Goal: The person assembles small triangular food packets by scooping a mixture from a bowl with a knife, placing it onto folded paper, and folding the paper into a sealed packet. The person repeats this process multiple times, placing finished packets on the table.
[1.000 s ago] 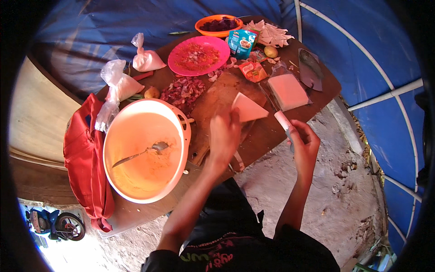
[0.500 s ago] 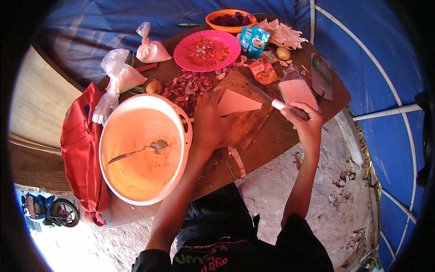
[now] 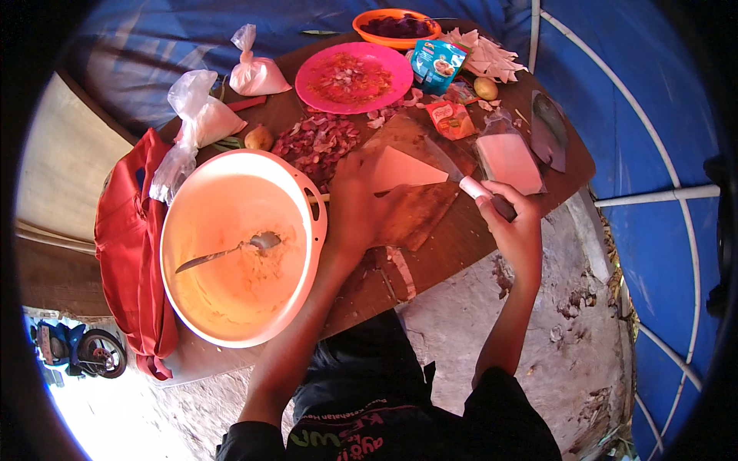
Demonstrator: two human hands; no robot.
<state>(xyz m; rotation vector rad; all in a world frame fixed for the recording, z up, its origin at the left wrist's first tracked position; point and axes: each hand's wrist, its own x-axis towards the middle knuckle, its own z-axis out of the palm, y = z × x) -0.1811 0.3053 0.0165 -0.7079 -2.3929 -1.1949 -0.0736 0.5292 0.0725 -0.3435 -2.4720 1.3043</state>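
Note:
My left hand (image 3: 357, 203) grips the left side of a pale, flat slab (image 3: 406, 170) with a pointed corner, lying on a wooden cutting board (image 3: 427, 211). Its fingertips are partly lost in shadow. In my right hand (image 3: 513, 223) is a knife (image 3: 471, 187) with a whitish handle; its blade slants up and left across the board, close to the slab's right edge. Just beyond that hand lies a pale block in clear plastic (image 3: 509, 160). Left of my left forearm stands a large white basin (image 3: 317, 246), with a spoon (image 3: 265, 240) and some batter-like residue inside.
Chopped reddish shallots (image 3: 319, 146) lie behind the board. Farther back are a pink plate (image 3: 304, 81) with food, an orange bowl (image 3: 435, 32), a teal pouch (image 3: 437, 67), a red sachet (image 3: 451, 121) and two knotted bags of white powder (image 3: 257, 77). Red cloth (image 3: 134, 253) hangs at the left edge.
The knife has shifted slightly left and down with my right hand, nearer the slab's edge. My left hand stays at the slab. The view has tilted a little.

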